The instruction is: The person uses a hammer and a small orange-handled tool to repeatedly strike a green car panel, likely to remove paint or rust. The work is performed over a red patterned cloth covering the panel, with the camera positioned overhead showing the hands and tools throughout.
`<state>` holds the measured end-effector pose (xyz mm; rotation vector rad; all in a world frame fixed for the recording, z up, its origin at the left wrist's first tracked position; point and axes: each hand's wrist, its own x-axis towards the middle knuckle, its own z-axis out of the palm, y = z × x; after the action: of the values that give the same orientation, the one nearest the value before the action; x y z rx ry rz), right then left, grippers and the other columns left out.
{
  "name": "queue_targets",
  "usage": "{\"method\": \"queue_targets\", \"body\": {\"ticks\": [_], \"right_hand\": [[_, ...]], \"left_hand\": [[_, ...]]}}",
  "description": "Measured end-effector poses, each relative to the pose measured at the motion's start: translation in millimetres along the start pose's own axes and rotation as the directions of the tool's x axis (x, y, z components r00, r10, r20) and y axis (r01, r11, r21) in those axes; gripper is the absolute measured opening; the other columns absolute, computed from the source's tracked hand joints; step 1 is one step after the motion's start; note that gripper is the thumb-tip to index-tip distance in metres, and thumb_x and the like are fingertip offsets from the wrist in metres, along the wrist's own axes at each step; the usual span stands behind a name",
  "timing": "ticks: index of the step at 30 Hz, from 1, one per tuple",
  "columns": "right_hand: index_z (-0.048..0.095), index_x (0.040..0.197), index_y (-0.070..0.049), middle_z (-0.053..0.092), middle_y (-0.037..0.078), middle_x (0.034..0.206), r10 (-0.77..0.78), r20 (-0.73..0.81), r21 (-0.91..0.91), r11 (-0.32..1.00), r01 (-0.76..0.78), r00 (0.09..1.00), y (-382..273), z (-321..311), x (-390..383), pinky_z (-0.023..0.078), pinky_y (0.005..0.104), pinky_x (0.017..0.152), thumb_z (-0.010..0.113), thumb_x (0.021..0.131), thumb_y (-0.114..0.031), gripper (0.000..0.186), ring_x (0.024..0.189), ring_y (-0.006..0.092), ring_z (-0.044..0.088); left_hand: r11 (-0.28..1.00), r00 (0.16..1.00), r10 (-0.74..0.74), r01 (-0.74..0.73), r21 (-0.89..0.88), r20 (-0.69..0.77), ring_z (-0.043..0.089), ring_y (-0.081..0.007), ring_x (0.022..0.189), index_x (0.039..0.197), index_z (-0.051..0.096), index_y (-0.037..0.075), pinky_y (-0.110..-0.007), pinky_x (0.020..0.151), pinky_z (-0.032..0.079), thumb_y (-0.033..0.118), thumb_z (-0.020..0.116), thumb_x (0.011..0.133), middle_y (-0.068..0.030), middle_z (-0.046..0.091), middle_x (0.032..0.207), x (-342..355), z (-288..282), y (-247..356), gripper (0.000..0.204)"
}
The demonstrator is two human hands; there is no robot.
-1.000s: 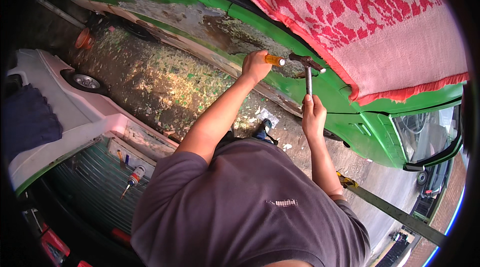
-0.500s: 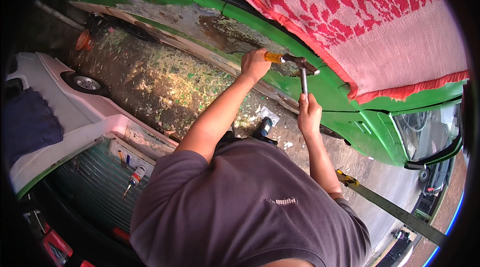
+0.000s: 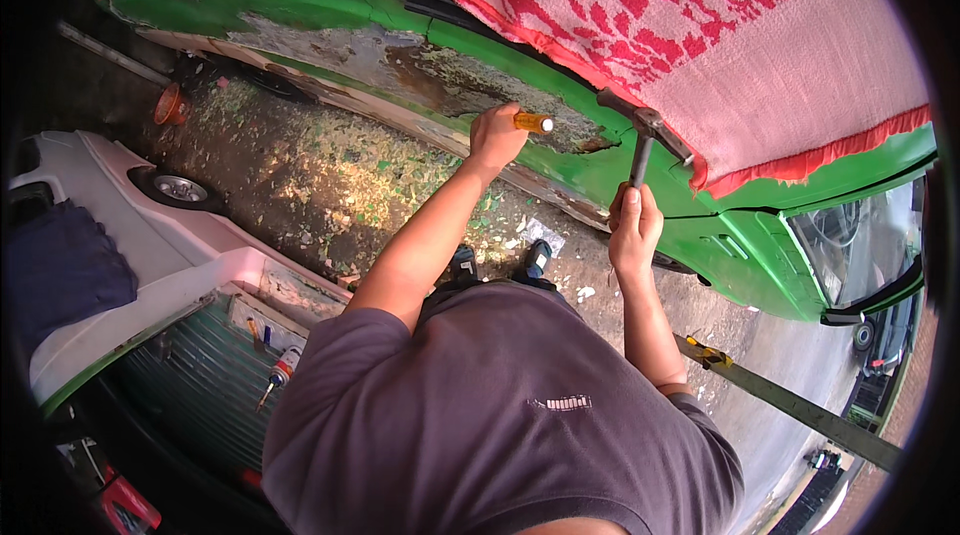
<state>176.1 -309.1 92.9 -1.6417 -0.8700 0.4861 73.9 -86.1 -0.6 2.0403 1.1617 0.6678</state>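
My left hand (image 3: pixel 497 142) is wrapped round a screwdriver, whose orange handle (image 3: pixel 535 123) sticks out to the right. Its shaft is hidden by the hand against the car side. In my right hand (image 3: pixel 634 225) is a hammer (image 3: pixel 641 161), gripped by its metal handle with the head up, a short way right of the screwdriver's butt end and apart from it. Both hands are in front of a green car (image 3: pixel 690 180). Its lower side has a stripped, rusty patch (image 3: pixel 450 70) with ragged edges beside my left hand.
A red-and-pink patterned cloth (image 3: pixel 770 65) covers the car's upper part. Paint flakes litter the ground (image 3: pixel 330 175). A pale car (image 3: pixel 170 225) stands at left, with a tube (image 3: pixel 284 367) lying on its ribbed surface. An orange pot (image 3: pixel 171 105) is farther off. A metal bar (image 3: pixel 800 405) stretches along the right.
The hammer has swung away from the screwdriver's handle, up and to the right, with my right hand shifting slightly right. My left hand keeps its grip, a little farther left in the picture.
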Motion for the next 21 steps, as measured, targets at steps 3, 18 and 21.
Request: {"method": "queue_targets", "body": {"ticks": [3, 18, 21], "right_hand": [[0.050, 0.080, 0.000, 0.048, 0.009, 0.057, -0.132, -0.020, -0.016, 0.991, 0.132, 0.991, 18.2, 0.5, -10.8, 0.037, 0.0365, 0.049, 0.047, 0.101, -0.030, 0.036, 0.049, 0.0190, 0.045], [0.057, 0.089, -0.002, 0.052, 0.020, 0.060, -0.088, 0.187, -0.481, 0.860, 0.169, 0.978, 17.0, 7.9, 6.4, 0.041, 0.0426, 0.054, 0.055, 0.098, -0.032, 0.031, 0.055, 0.0370, 0.053], [0.056, 0.085, 0.000, 0.051, 0.014, 0.058, -0.054, 0.098, -0.309, 0.948, 0.082, 0.994, 5.0, 0.7, 7.4, 0.039, 0.0384, 0.051, 0.053, 0.099, -0.031, 0.034, 0.052, 0.0270, 0.051]], "left_hand": [[1.000, 1.000, -0.012, 0.012, -0.002, 0.016, 0.063, -0.0407, 0.085, 0.083, 0.065, 0.009, -0.049, 0.074, 0.049, 0.020, 0.056, 0.080, -0.0178, 0.067, 0.086, -1.9, -2.0, 5.4, 0.015], [0.999, 0.999, 0.035, -0.035, 0.023, 0.007, 0.061, -0.0439, 0.082, 0.080, 0.063, 0.008, -0.051, 0.070, 0.048, 0.022, 0.057, 0.081, -0.0202, 0.066, 0.082, 1.0, -0.2, 1.8, 0.015], [0.999, 0.999, 0.027, -0.026, -0.020, 0.017, 0.061, -0.0441, 0.081, 0.080, 0.064, 0.008, -0.051, 0.069, 0.048, 0.022, 0.058, 0.080, -0.0203, 0.066, 0.082, 1.3, -1.7, -1.6, 0.015]]}}
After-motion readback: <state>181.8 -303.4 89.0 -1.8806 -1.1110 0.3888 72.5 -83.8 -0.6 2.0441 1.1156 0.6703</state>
